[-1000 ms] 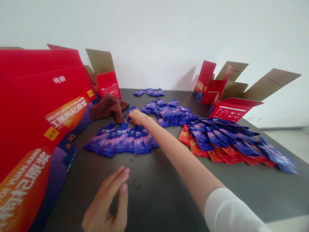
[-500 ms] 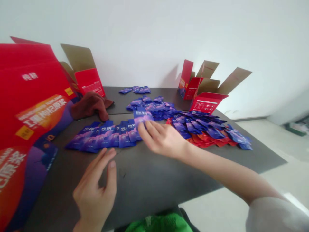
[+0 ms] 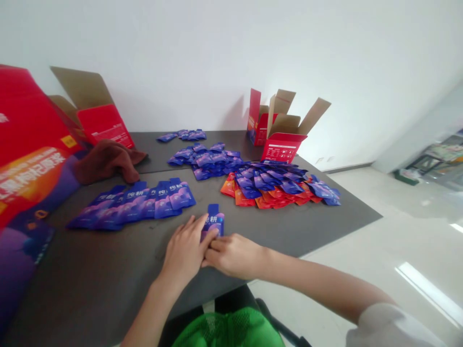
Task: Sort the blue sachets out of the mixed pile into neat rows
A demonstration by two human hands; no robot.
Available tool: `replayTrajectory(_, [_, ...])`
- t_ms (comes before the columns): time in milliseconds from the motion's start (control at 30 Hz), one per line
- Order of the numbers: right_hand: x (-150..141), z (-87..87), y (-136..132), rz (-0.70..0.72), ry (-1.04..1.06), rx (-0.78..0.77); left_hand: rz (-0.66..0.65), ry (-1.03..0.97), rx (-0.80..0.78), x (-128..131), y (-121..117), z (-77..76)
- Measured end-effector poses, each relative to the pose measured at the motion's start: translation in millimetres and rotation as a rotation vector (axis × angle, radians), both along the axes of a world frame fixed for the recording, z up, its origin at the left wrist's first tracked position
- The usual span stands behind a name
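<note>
From where I stand, one blue pouch (image 3: 214,219) lies on the worktop (image 3: 90,270), the left hand (image 3: 186,248) open across it, the right hand (image 3: 233,255) curled at its lower end, grip hidden; they seem to be straightening it, which calls for light, even pressure next

Bare hands (image 3: 183,254), short lt-grey R sleeve (image 3: 388,325) — grn mesh garment (image 3: 231,331).
</note>
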State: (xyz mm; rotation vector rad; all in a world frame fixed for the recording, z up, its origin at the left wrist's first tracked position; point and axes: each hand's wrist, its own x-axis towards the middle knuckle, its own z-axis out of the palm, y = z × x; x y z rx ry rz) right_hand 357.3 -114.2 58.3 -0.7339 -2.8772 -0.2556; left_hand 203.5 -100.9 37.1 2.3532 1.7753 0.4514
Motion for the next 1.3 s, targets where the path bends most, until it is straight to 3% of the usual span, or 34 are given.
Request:
replayTrajectory(100, [14, 24.7, 37, -0.036, 0.173, -0.180, -0.010, 0.066, 0.036, 0, -1, -3.8])
replayTrajectory(200, [21, 42.9, 94, -0.200, 0.262, -0.127, 0.059, 0.121, 0.152, 6, -5, -1.5])
replayTrajectory(267, [18, 49.2, 136, -0.276, 0.202, -0.086, 0.077, 0.126, 0.233, 12, -9, 3.0])
replayTrajectory(400, [-3, 52.9, 204, -0.330, 0.053, -0.015, 0.030, 0.156, 0.221, 24, -10, 4.7])
replayTrajectory(567, [-29, 44.3, 246, -0.376, -0.081, -0.014, 0.039, 0.209, 0.069, 26, -5, -13.8])
replayTrajectory(767, [-31, 25.7, 260, -0.393, -0.097, -0.005, 0.072, 0.191, 0.110, 26, -6, -19.8])
replayTrajectory(967, [-32, 25.9, 252, -0.349, -0.154, -0.008, 0.119, 0.173, 0.088, 30, -5, -15.6])
replayTrajectory(1167, [-29, 49.5, 228, -0.342, -0.147, 0.064, 0.115, 0.187, 0.070, 30, -5, -14.7])
replayTrajectory(1300, [-12, 76.8, 183, -0.290, -0.114, 0.239, 0.136, 0.242, 0.080, 30, -4, -15.7])
